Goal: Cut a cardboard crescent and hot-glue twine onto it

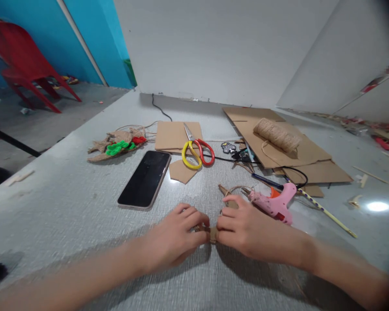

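Note:
Near the front middle of the grey table, my left hand [181, 233] and my right hand [243, 224] are closed on a small cardboard piece [213, 235], one at each side. Its middle shows between my fingertips; the rest is hidden under them. Behind my right fingers, another brown piece [225, 190] with a pointed tip sticks up. A pink glue gun [277, 202] lies just beyond my right hand. Scissors [196, 151] with yellow and red handles rest on cardboard, behind a cut cardboard shape [181, 171].
A black phone [145, 179] lies left of centre. Behind it is a twine craft [116, 147] with green and red flowers. A twine roll [276, 136] sits on stacked cardboard [327, 170]. A dotted pencil [330, 216] lies at right. A red chair [26, 65] stands beyond the table.

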Motion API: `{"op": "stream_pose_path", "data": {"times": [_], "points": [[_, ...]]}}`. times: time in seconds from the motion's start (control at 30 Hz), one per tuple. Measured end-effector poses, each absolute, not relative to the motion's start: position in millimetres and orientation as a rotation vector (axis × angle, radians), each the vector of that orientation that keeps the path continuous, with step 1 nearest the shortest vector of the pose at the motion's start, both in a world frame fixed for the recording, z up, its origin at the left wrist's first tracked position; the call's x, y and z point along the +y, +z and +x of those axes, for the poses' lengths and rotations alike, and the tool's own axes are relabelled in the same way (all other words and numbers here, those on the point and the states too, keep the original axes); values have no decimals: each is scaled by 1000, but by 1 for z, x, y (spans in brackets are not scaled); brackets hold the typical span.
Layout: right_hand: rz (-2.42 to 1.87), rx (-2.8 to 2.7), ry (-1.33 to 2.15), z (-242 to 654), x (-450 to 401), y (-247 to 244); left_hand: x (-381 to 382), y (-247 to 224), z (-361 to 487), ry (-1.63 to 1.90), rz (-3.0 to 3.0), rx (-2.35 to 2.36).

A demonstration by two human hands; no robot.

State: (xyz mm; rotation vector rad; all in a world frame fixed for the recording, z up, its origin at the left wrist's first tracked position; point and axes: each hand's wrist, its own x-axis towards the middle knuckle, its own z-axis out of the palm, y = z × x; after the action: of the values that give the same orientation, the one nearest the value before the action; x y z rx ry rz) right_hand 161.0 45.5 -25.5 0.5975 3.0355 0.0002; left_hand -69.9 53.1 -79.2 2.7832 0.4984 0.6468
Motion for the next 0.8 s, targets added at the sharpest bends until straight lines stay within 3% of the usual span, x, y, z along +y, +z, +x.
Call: {"op": "stream_pose_path", "data": {"times": [0.8], "points": [[642,3036,-115,167,44,-29,54,-80,-71,568,2755,467]]}}
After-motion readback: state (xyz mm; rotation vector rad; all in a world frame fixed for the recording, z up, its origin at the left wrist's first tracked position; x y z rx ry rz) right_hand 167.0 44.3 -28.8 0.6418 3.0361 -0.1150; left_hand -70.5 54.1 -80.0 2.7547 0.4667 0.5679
